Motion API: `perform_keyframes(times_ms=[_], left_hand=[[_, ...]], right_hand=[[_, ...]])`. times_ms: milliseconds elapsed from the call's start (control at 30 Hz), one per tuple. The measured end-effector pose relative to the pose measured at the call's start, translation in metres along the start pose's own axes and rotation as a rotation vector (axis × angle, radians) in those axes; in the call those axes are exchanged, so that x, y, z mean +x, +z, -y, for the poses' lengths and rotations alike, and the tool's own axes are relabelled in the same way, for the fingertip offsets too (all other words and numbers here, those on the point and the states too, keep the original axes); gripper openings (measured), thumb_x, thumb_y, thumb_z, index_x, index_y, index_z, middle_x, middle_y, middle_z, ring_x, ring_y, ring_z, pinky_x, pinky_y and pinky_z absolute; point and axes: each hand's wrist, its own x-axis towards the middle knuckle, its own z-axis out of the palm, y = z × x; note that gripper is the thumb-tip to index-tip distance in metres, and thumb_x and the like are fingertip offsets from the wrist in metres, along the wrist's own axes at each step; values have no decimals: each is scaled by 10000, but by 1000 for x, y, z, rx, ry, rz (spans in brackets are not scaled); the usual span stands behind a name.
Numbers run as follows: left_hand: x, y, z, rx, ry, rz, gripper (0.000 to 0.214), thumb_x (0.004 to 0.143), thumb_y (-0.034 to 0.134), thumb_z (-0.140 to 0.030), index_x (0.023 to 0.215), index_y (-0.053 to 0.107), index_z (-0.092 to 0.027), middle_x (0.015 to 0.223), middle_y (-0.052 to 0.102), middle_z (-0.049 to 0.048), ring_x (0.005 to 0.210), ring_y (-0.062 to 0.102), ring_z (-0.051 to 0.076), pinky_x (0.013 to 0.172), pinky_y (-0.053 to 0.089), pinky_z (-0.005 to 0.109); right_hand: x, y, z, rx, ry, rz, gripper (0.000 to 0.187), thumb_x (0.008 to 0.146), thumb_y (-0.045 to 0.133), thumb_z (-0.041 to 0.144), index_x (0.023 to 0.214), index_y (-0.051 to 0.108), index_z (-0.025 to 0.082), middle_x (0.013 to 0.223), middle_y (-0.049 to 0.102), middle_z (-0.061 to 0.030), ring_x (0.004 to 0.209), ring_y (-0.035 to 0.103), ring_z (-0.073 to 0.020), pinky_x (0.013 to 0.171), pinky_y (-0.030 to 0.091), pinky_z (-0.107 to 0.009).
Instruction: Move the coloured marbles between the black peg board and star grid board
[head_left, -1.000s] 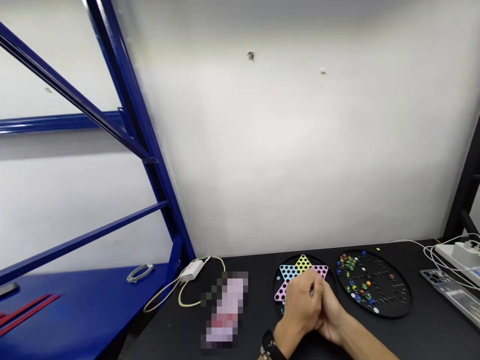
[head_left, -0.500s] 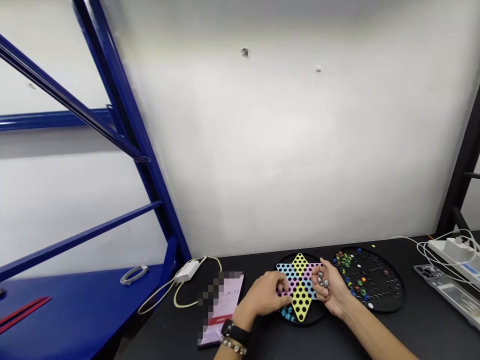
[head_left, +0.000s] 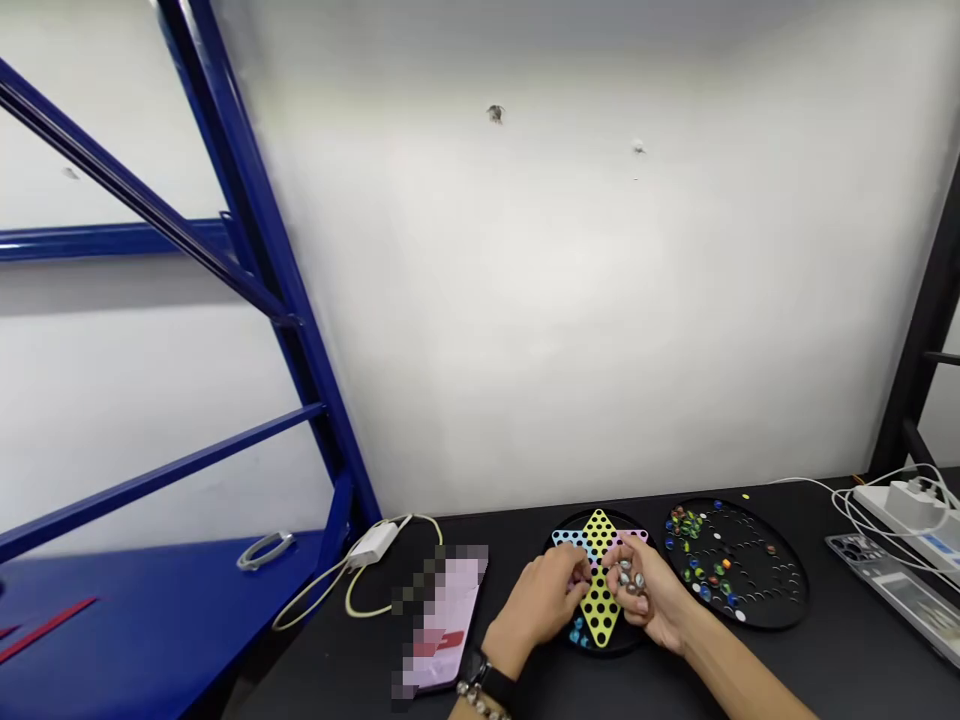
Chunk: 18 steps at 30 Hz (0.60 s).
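Observation:
A round black Chinese checkers board point(head_left: 600, 530) with a yellow, pink and blue star lies at the table's near edge. My right hand point(head_left: 649, 598) is cupped palm up over its right side and holds several grey marbles point(head_left: 628, 577). My left hand point(head_left: 538, 598) hovers over the board's left side, its fingers pinched together close to those marbles; whether they grip one I cannot make out. A few blue marbles point(head_left: 576, 632) sit in the board's lower holes. A watch and a bead bracelet are on my left wrist.
A second black round tray point(head_left: 780, 580) with several coloured marbles lies to the right. A phone point(head_left: 442, 630) lies left of the board, with a white charger and cable point(head_left: 375, 545) behind it. A power strip point(head_left: 911, 505) and a clear phone case point(head_left: 892, 580) are far right. Blue shelving point(head_left: 247, 250) stands left.
My hands, clasped together over the board a second ago, have come apart; the right now lies palm up with grey marbles and the left has pinched in toward it.

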Motion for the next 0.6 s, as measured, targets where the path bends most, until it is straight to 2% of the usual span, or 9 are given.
perform_keyframes(times_ms=[67, 167, 200, 233, 300, 367, 400, 533, 600], left_hand=[[1, -1, 4, -44, 8, -49, 129, 859, 484, -207, 894, 604, -243, 926, 661, -2, 858, 605, 174, 739, 422, 247], [1, -9, 13, -95, -18, -193, 216, 923, 390, -258, 934, 604, -231, 927, 653, 11, 835, 601, 167, 724, 429, 249], [1, -13, 17, -94, -39, -199, 221, 920, 397, -274, 933, 613, -229, 921, 656, 9, 821, 601, 164, 712, 428, 248], [0, -15, 20, -87, -63, -164, 202, 899, 436, -295, 911, 627, -229, 901, 662, 2, 802, 604, 163, 694, 425, 245], [-1, -18, 26, -73, -100, -14, 135, 805, 579, -338, 836, 657, -232, 838, 679, -21, 769, 611, 163, 658, 414, 236], [-3, -17, 32, -74, -121, 122, 141, 692, 695, -350, 763, 672, -231, 776, 691, -40, 745, 623, 164, 635, 406, 227], [-4, -15, 34, -80, -124, 154, 148, 665, 718, -345, 748, 676, -230, 760, 697, -45, 734, 630, 161, 629, 405, 223], [-3, -10, 38, -108, -107, 170, 126, 716, 681, -337, 754, 684, -217, 742, 715, -46, 692, 642, 144, 628, 423, 214], [2, -12, 41, -74, -158, 73, 171, 775, 641, -384, 818, 692, -226, 806, 726, -37, 744, 653, 149, 665, 446, 215]], right_hand=[[0, 1, 0, 3, -47, -9, 402, 861, 524, 558, 782, 582, 167, 529, 573, 40, 288, 246, -9, 360, 49, -168], [-1, -1, 3, 13, -83, -32, 387, 857, 540, 536, 758, 579, 164, 514, 556, 46, 285, 244, -10, 355, 48, -176], [-1, -1, 4, 20, -91, -41, 380, 860, 540, 525, 752, 578, 163, 508, 552, 47, 285, 243, -9, 354, 46, -177], [-1, -2, 5, 28, -99, -48, 373, 862, 540, 516, 747, 577, 163, 504, 550, 48, 284, 243, -8, 355, 44, -176], [-2, -3, 7, 42, -115, -55, 364, 864, 543, 504, 743, 576, 162, 503, 548, 49, 285, 245, -5, 357, 43, -174], [-3, -3, 8, 44, -122, -56, 362, 862, 548, 501, 739, 575, 162, 506, 549, 48, 286, 251, -5, 358, 46, -174], [-3, -3, 8, 42, -124, -52, 363, 861, 551, 503, 739, 575, 162, 510, 552, 47, 287, 254, -5, 358, 49, -174], [-4, -2, 9, 34, -123, -33, 377, 849, 564, 524, 738, 572, 164, 511, 554, 50, 287, 254, -5, 358, 53, -178], [-5, -2, 9, 29, -124, -38, 385, 846, 566, 531, 732, 569, 164, 509, 549, 52, 287, 251, -4, 359, 49, -179]])
